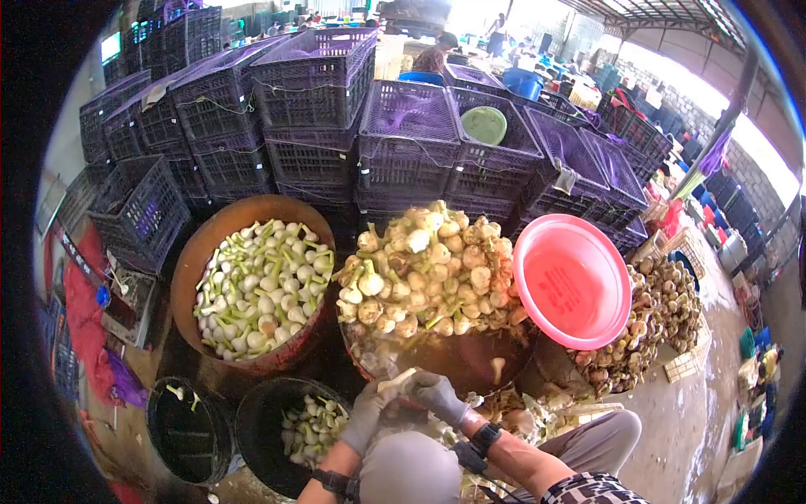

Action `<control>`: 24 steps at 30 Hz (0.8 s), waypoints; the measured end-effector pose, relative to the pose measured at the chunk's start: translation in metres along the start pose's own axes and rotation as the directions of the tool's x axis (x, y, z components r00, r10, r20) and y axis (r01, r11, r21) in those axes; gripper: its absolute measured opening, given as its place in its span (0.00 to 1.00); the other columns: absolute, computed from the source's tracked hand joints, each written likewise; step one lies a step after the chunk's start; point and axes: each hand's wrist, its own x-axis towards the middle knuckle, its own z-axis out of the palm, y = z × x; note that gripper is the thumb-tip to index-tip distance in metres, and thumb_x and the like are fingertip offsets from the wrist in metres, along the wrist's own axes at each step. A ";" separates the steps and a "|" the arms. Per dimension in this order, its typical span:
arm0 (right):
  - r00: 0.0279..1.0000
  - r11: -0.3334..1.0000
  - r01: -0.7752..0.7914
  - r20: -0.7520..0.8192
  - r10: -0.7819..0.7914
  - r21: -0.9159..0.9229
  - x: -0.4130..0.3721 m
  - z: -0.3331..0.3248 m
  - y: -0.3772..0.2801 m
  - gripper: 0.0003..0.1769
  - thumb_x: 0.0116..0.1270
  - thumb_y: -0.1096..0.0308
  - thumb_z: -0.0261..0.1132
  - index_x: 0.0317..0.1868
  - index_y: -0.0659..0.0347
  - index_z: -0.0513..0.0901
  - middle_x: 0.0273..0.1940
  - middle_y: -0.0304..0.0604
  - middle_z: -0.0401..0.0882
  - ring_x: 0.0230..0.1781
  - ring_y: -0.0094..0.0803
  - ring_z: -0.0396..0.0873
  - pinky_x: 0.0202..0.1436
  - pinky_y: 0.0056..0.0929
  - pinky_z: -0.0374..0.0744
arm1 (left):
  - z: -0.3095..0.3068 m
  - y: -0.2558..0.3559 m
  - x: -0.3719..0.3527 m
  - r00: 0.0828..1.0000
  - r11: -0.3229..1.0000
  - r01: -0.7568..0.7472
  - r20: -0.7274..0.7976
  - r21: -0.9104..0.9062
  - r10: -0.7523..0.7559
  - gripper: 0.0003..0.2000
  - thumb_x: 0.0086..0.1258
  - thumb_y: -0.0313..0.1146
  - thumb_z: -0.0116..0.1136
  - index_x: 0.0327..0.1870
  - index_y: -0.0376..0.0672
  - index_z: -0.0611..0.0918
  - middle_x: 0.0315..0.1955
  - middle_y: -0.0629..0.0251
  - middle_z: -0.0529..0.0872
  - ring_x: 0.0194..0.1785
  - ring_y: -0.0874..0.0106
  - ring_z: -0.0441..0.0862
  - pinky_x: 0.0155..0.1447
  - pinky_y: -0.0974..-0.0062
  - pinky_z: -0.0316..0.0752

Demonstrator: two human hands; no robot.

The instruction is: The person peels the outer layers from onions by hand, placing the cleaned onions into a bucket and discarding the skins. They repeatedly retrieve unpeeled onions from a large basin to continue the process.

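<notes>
The left hand (367,413) and right hand (437,395) pinch one bulb (396,382) by the basin's (466,361) near rim; slick gloves could let it slip.

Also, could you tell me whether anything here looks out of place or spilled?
The pink basin stands tilted on edge, propped against the brown bulb pile instead of lying flat. Trimmings lie scattered on the ground beside the right hand, which grips a bulb.

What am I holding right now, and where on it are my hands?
One pale bulb, held at both ends: gloved left hand on one end, gloved right hand on the other.
</notes>
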 end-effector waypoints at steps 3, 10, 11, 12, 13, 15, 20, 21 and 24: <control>0.987 0.942 -0.162 0.055 0.152 0.294 -0.003 0.003 -0.009 0.05 0.60 0.75 0.58 0.34 0.62 0.80 0.32 0.34 0.76 0.31 0.20 0.73 0.37 0.19 0.74 | 0.003 -0.006 0.000 0.986 0.922 -0.081 -0.104 0.378 0.129 0.19 0.70 0.44 0.45 0.49 0.38 0.76 0.40 0.64 0.80 0.39 0.77 0.76 0.44 0.80 0.72; 0.922 0.536 -0.385 0.340 0.186 0.752 -0.017 -0.012 0.001 0.08 0.64 0.76 0.53 0.43 0.68 0.74 0.40 0.43 0.76 0.38 0.29 0.77 0.48 0.27 0.78 | 0.032 0.055 -0.014 0.899 0.791 0.422 0.094 -0.443 -0.428 0.20 0.69 0.50 0.41 0.46 0.43 0.75 0.27 0.65 0.79 0.17 0.82 0.67 0.13 0.85 0.57; 0.918 0.604 -0.388 0.354 0.181 0.696 -0.018 -0.012 0.004 0.08 0.64 0.76 0.53 0.43 0.68 0.73 0.39 0.42 0.75 0.38 0.29 0.77 0.47 0.27 0.78 | 0.033 0.060 -0.017 0.892 0.769 0.438 0.119 -0.465 -0.436 0.20 0.69 0.50 0.41 0.46 0.43 0.75 0.27 0.64 0.79 0.16 0.82 0.66 0.13 0.86 0.55; 0.941 0.606 -0.339 0.254 0.225 0.720 -0.031 -0.009 -0.055 0.07 0.63 0.76 0.54 0.41 0.67 0.74 0.38 0.41 0.75 0.38 0.28 0.76 0.44 0.27 0.79 | 0.024 0.045 -0.015 0.953 0.932 0.303 0.075 -0.201 -0.294 0.20 0.70 0.49 0.41 0.47 0.42 0.76 0.30 0.63 0.80 0.22 0.79 0.71 0.20 0.83 0.62; 0.951 0.660 -0.307 0.241 0.192 0.686 -0.028 -0.007 -0.044 0.07 0.63 0.76 0.54 0.41 0.67 0.74 0.37 0.41 0.74 0.37 0.28 0.76 0.43 0.26 0.79 | 0.016 0.031 -0.012 0.989 0.986 0.141 0.029 0.091 -0.144 0.20 0.70 0.49 0.41 0.48 0.41 0.76 0.32 0.62 0.80 0.27 0.77 0.75 0.27 0.80 0.69; 0.968 0.758 -0.236 0.216 0.128 0.609 -0.022 -0.007 -0.008 0.07 0.61 0.77 0.54 0.40 0.67 0.74 0.37 0.41 0.74 0.36 0.27 0.75 0.41 0.26 0.79 | 0.000 0.010 -0.005 0.997 0.887 -0.012 -0.059 0.461 0.044 0.21 0.70 0.49 0.41 0.49 0.41 0.76 0.35 0.61 0.81 0.35 0.73 0.78 0.39 0.77 0.73; 0.920 0.713 -0.376 0.150 0.361 0.592 -0.021 -0.003 -0.040 0.09 0.60 0.76 0.51 0.39 0.66 0.76 0.32 0.36 0.75 0.31 0.22 0.72 0.34 0.21 0.73 | -0.006 0.003 0.001 0.950 0.681 -0.162 -0.075 0.714 0.304 0.16 0.61 0.44 0.57 0.40 0.40 0.81 0.36 0.61 0.82 0.39 0.69 0.79 0.45 0.72 0.72; 0.920 0.748 -0.370 0.108 0.376 0.551 -0.021 -0.002 -0.052 0.09 0.60 0.76 0.50 0.38 0.66 0.77 0.32 0.36 0.75 0.30 0.22 0.72 0.33 0.21 0.73 | -0.004 0.006 0.003 0.950 0.590 -0.135 -0.066 0.796 0.305 0.14 0.60 0.42 0.58 0.38 0.40 0.81 0.35 0.60 0.83 0.37 0.68 0.80 0.43 0.71 0.72; 0.980 0.952 -0.181 0.131 0.152 0.246 -0.014 -0.003 -0.026 0.08 0.61 0.74 0.50 0.34 0.64 0.77 0.30 0.35 0.74 0.29 0.23 0.71 0.32 0.23 0.73 | -0.002 0.018 0.009 0.982 0.559 0.051 -0.143 0.827 0.122 0.11 0.57 0.35 0.56 0.37 0.39 0.81 0.32 0.55 0.83 0.38 0.66 0.81 0.41 0.72 0.73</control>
